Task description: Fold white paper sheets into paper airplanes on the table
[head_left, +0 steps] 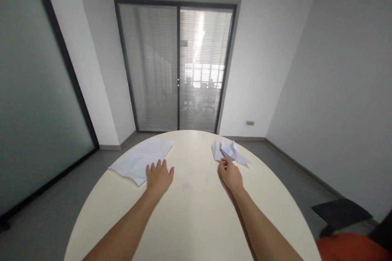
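Note:
My left hand (159, 176) lies palm down on the table with its fingers spread, its fingertips at the near right edge of a creased sheet of white paper (142, 157). On the other side, my right hand (232, 175) has its thumb and fingers pinched together at the near edge of folded white paper (229, 149). Several pointed flaps of that paper stand up from the tabletop. Whether it is one piece or more than one, I cannot tell. My fingers hide part of its lower edge.
Both papers rest on a round cream table (190, 220). A chair with an orange seat (349, 248) and a black armrest (342, 213) stands at the lower right. Beyond the table are glass doors with blinds (159, 69), and a frosted glass panel (33, 89) is at left.

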`<state>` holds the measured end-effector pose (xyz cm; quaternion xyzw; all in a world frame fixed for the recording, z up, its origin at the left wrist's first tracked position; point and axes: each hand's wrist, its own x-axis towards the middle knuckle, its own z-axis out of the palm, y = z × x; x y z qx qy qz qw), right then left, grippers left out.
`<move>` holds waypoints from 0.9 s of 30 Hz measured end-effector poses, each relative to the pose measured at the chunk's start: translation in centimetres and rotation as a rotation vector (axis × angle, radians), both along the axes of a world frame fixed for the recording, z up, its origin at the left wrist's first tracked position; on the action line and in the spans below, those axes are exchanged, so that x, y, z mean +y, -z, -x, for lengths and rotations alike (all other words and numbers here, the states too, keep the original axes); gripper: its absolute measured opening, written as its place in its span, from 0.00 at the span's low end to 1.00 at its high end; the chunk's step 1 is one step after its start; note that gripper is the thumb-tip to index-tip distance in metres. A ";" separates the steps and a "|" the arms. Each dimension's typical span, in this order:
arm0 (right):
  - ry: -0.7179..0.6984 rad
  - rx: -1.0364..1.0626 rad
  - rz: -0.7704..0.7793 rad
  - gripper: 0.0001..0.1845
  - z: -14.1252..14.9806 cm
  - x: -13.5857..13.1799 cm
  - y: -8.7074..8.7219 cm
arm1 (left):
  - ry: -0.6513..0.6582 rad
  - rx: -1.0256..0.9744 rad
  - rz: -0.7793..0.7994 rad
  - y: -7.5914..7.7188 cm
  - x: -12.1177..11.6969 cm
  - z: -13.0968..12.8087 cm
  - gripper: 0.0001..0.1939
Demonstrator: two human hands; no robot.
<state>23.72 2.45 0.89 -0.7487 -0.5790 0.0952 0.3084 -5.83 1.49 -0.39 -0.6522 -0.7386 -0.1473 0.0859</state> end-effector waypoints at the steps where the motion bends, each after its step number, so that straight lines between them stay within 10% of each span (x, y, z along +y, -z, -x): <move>1: -0.006 -0.004 -0.007 0.19 0.1 0.0 0.0 | 0.035 0.003 -0.021 -0.2 -0.2 -0.3 0.28; 19: -0.316 -0.100 -0.214 0.18 2.2 -1.0 -1.1 | 0.723 -0.212 0.108 -3.4 -4.3 -5.3 0.17; 27: -0.558 -0.249 -0.085 0.18 4.2 -2.7 -2.4 | 0.761 -0.301 0.190 -3.8 -3.7 -4.6 0.16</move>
